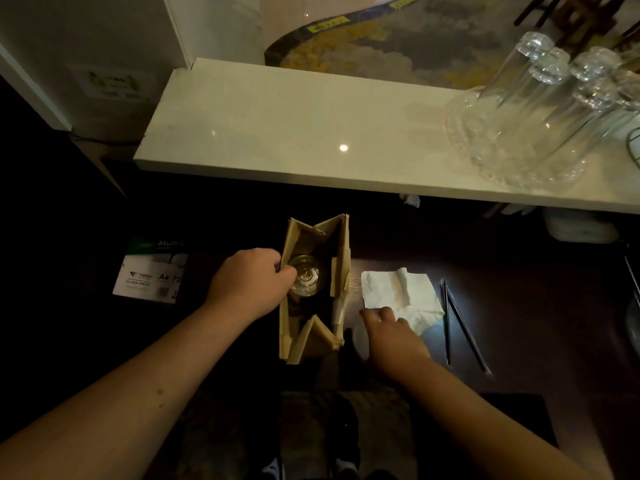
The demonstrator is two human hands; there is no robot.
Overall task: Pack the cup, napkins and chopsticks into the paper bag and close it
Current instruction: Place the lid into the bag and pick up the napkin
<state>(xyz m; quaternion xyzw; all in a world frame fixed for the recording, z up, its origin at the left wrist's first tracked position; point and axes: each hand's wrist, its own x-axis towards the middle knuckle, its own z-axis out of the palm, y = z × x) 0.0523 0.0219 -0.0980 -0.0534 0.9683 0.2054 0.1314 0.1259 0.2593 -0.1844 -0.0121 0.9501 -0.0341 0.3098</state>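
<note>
A brown paper bag stands open on the dark table, its mouth facing up. A clear glass cup sits inside it, seen from above. My left hand reaches over the bag's left edge with its fingers closed on the cup's rim. White napkins lie flat just right of the bag. My right hand rests on the napkins' near edge, fingers spread and touching the paper. Two dark chopsticks lie side by side to the right of the napkins.
A pale stone counter overhangs the far side of the table. Several upturned clear glasses stand on its right end. A pack of A4 paper lies at the left. Metal wire objects sit at the far right edge.
</note>
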